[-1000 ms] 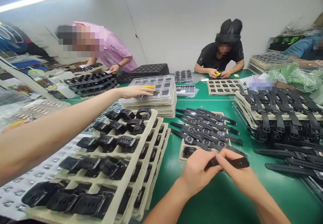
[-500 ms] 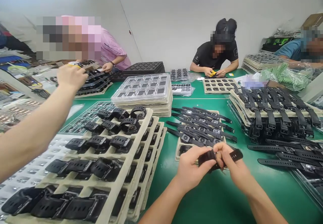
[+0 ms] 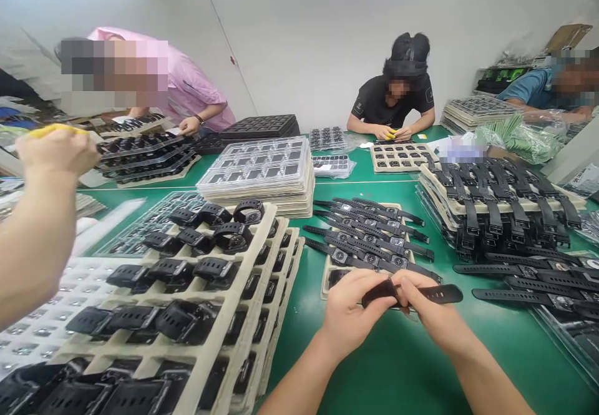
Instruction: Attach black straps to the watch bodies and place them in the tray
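Above the green table (image 3: 346,352), the left hand (image 3: 353,306) and right hand (image 3: 423,299) are pinching one black watch (image 3: 386,291). Its strap (image 3: 444,293) is pointing to the right.

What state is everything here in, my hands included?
Left hand, closed on black perforated strap
Right hand, closed on same strap
Strap, one end free
Black watches in beige left trays, straps looped
Black watches atop beige middle tray, straps open
Black watches atop beige right tray, straps open
Clear plastic trays, stacked
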Motion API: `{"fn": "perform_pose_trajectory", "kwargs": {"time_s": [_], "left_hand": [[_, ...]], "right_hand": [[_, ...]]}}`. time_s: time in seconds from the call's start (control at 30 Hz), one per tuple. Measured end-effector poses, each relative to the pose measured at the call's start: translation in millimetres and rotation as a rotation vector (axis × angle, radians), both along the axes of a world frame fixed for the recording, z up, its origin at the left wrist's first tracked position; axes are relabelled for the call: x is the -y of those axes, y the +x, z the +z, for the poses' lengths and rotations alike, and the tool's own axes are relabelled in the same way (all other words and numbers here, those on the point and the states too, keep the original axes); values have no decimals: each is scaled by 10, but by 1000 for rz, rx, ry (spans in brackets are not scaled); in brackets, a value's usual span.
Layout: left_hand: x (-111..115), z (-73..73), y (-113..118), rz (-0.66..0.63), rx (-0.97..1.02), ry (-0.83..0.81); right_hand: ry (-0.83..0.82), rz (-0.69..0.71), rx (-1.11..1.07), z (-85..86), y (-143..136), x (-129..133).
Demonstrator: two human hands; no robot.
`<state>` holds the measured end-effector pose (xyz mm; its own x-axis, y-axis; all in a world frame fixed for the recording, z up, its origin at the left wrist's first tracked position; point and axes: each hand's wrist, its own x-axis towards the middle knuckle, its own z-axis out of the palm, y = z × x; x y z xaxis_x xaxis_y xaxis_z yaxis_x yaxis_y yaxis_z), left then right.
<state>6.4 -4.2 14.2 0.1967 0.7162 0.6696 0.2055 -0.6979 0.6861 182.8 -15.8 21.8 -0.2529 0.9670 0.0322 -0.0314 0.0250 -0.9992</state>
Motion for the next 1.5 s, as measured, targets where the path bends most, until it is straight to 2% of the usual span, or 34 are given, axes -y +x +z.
{"fn": "perform_pose_trajectory", "kwargs": {"time_s": [0.17,0.3,0.47,0.8,0.93,1.1,1.37,1.5], "left_hand": [[-5,-17,5,39,-35,64],[4,-28,9,63,-66,120],[13,-20,12,84,-71,138],[16,-24,14,126,-50,164],[18,-15,20,134,-71,181],[15,-20,23,164,-111,221],[-18,-17,10,134,-106,332],[-13,14,-10,172,-109,298]], "right_hand": [[60,-133,94,31,-8,31],[-2,-131,19,8,20,27],[32,-144,-21,-22,32,26],[104,-153,62,28,32,65],[90,-128,34,-3,31,57],[63,-155,133,-27,18,45],[-19,-154,-104,-54,-18,36],[-39,-302,-172,-40,-3,17]]}}
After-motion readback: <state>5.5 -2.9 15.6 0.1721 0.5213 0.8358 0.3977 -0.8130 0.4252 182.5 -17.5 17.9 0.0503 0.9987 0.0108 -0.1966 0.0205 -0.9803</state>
